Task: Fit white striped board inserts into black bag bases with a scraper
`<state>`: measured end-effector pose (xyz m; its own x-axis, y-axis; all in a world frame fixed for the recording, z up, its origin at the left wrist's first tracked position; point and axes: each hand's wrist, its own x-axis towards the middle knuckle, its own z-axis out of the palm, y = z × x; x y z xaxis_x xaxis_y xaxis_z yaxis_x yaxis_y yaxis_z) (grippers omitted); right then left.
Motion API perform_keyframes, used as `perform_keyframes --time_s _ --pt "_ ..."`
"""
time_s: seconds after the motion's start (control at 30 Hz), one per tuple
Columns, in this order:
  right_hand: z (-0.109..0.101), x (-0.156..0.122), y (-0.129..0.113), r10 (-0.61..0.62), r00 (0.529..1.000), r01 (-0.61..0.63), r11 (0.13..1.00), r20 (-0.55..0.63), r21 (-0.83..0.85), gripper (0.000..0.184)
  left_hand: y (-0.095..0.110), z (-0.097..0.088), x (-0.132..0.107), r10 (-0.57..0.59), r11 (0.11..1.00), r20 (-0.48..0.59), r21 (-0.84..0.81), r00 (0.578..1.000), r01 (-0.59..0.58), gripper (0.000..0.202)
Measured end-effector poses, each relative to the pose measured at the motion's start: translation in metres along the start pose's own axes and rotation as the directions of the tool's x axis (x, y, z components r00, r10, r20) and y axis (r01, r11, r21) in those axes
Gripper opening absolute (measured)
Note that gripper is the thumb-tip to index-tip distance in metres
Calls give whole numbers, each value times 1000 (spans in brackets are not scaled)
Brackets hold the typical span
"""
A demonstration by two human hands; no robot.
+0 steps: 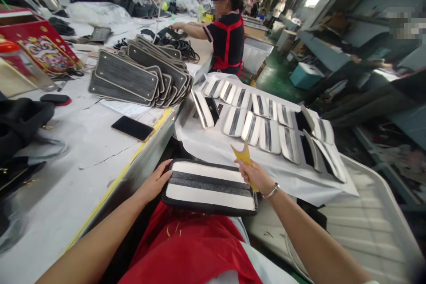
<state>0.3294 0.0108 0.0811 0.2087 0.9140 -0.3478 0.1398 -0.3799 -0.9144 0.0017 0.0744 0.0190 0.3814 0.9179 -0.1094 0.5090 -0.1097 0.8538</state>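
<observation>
A black-edged rectangular panel (209,182), white with a dark stripe along its middle, rests above my lap. My left hand (159,182) grips its left end, fingers on the upper face and near the rim. In my right hand (258,176) is a yellow flat tool with a notched, forked end (244,153); the fork points up and away, and the fingers wrap its shaft. This hand is at the panel's right end, and the tool's lower end overlaps the panel's edge there. Whether the tool touches the panel I cannot tell.
Several white panels with dark stripes (234,120) lie in rows on a paper-covered surface to the right. Stacked dark panels (126,75) and a phone (132,128) lie on the left table, near its yellow-taped edge (133,159). A co-worker in a red apron (228,31) works beyond.
</observation>
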Motion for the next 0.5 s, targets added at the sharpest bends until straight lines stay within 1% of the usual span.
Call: perform_keyframes --time_s 0.07,0.1,0.13,0.17,0.2,0.23,0.27,0.3,0.33,0.37,0.4,0.43,0.5 --pt "-8 14 -4 -18 1000 18 1000 11 13 43 0 -2 1 1 1000 32 4 999 -1 52" --pt "-10 20 -6 -37 999 37 999 2 -21 45 0 -3 3 2 1000 48 4 999 -2 52" --pt "-12 25 -7 -62 998 61 993 -9 -98 45 1 -4 6 6 1000 62 8 998 -6 52" --pt "-13 29 -8 -90 996 86 974 -13 -210 45 2 -5 9 15 1000 74 21 997 -17 52" --pt "-15 33 -8 -120 993 111 935 -5 -338 44 4 -5 14 35 998 88 46 995 -40 52" --pt "-16 36 -7 -144 990 135 881 17 -453 43 6 -5 20 70 993 106 84 992 -79 52" --pt "-18 39 -6 -158 987 155 832 42 -533 42 9 -5 25 118 982 131 132 984 -135 52" --pt "-20 41 -4 -160 985 166 801 61 -575 42 12 -5 31 174 961 169 185 970 -205 52" --pt "-21 43 -2 -151 985 168 793 78 -585 41 15 -5 36 228 931 218 237 949 -278 51" --pt "-21 44 -1 -136 986 165 809 94 -564 41 17 -6 40 274 894 269 283 923 -348 50" --pt "-21 45 1 -113 988 154 845 109 -513 40 19 -6 42 310 854 316 322 897 -409 49" --pt "-18 45 1 -86 989 130 895 121 -427 41 21 -6 43 335 816 354 354 873 -457 48" --pt "-8 45 -4 -46 990 67 984 131 -166 43 21 -6 42 378 750 383 408 843 -521 46"
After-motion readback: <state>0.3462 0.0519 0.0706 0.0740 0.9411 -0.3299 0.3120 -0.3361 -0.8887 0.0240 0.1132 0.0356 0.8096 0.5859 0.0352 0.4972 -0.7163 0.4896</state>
